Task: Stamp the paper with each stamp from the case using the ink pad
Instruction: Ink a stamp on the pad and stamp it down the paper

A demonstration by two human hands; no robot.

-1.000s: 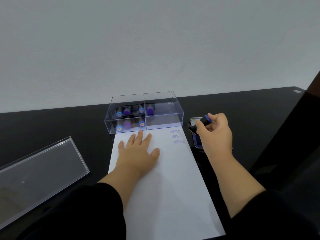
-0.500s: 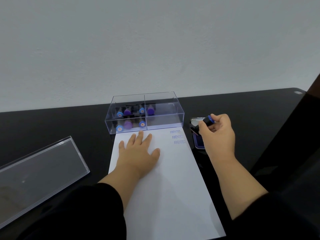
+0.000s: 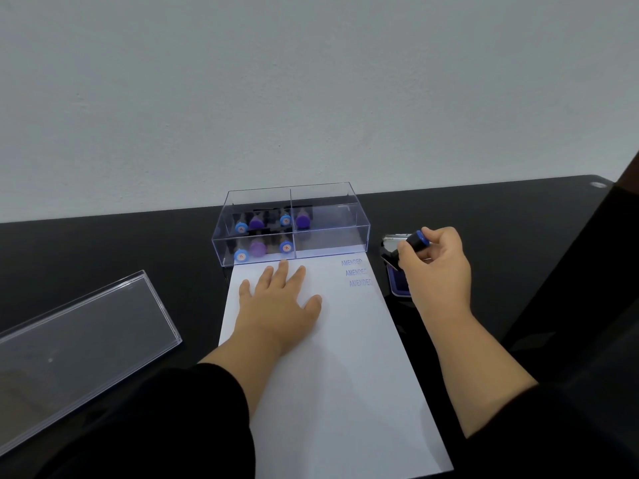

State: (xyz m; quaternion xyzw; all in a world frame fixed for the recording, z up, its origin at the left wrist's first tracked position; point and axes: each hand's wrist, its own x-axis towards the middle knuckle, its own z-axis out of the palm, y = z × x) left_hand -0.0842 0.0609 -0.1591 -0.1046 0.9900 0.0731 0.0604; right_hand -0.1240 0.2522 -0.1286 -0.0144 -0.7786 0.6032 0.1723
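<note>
A white paper (image 3: 345, 357) lies on the black table, with three blue "AMENDED" prints (image 3: 358, 272) near its top right corner. My left hand (image 3: 280, 305) rests flat on the paper's upper part, fingers spread. A clear case (image 3: 332, 233) stands at the paper's top edge and holds several blue- and purple-capped stamps (image 3: 257, 236) in its left half. To the right, my right hand (image 3: 435, 267) grips a black stamp with a blue cap (image 3: 416, 240), tilted over the blue ink pad (image 3: 399, 286), which the hand partly hides.
The case's clear lid (image 3: 79, 344) lies at the left on the black table (image 3: 103, 250). A grey wall rises behind the table's far edge. A dark upright edge (image 3: 587, 271) stands at the far right.
My right hand with the stamp has shifted slightly to the right over the ink pad. The left hand has stayed flat on the paper.
</note>
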